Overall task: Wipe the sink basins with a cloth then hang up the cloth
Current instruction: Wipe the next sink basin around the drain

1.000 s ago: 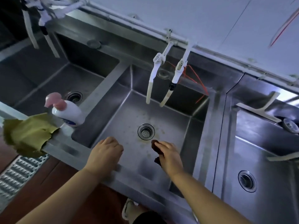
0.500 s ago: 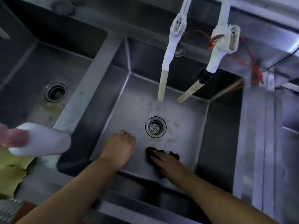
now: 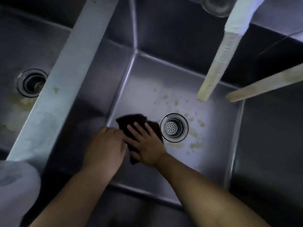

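A dark maroon cloth [image 3: 131,120] lies flat on the floor of the middle steel basin [image 3: 147,89], just left of its round drain strainer [image 3: 174,127]. My right hand [image 3: 146,143] presses on the cloth with fingers spread straight. Beside it, my left hand [image 3: 105,148] is in the basin too, knuckles up, its fingertips at the cloth's left edge; whether it holds the cloth is hidden. Pale food specks dot the basin floor around and beyond the drain.
A second basin with its own drain [image 3: 32,82] lies to the left, past a steel divider [image 3: 65,76]. Two tap hoses [image 3: 218,63] hang over the back right of the middle basin. A white bottle [image 3: 14,182] fills the lower left corner.
The camera has dropped closer into the middle basin. My right hand has slid the cloth leftward, from in front of the drain to its left side. My left hand has come up against the cloth.
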Action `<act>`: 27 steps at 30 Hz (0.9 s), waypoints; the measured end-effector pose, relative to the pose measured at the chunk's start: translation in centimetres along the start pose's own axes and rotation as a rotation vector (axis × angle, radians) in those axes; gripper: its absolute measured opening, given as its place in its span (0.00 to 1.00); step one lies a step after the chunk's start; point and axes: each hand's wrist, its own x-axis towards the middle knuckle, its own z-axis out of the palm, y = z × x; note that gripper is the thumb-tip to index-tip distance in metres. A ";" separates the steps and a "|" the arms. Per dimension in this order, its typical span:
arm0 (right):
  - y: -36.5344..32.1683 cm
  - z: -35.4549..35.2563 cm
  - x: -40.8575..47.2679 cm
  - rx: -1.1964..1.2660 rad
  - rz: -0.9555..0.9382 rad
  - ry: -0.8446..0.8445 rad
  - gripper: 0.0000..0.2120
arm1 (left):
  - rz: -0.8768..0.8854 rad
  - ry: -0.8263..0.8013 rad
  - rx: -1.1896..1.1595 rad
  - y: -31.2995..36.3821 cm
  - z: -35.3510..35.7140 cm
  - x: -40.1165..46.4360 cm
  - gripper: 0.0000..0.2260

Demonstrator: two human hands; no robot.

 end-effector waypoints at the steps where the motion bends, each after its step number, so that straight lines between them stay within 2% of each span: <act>1: 1.0 -0.3 1.5 -0.010 0.064 0.021 0.31 | -0.012 0.009 0.000 -0.1 -0.1 0.2 0.09; 9: 11.8 -3.4 7.0 -0.026 0.480 0.135 0.32 | -0.055 0.006 0.015 -0.2 -0.3 0.9 0.09; 16: 17.6 -3.5 0.7 -0.006 0.654 0.142 0.32 | -0.036 -0.023 0.046 0.0 -0.1 1.0 0.09; 21: 15.8 -2.4 -8.0 -0.030 0.693 0.112 0.32 | -0.033 -0.037 0.085 0.4 0.1 1.0 0.10; 27: 7.9 0.5 -13.9 -0.044 0.681 0.082 0.33 | -0.046 -0.057 0.081 0.6 0.2 0.8 0.13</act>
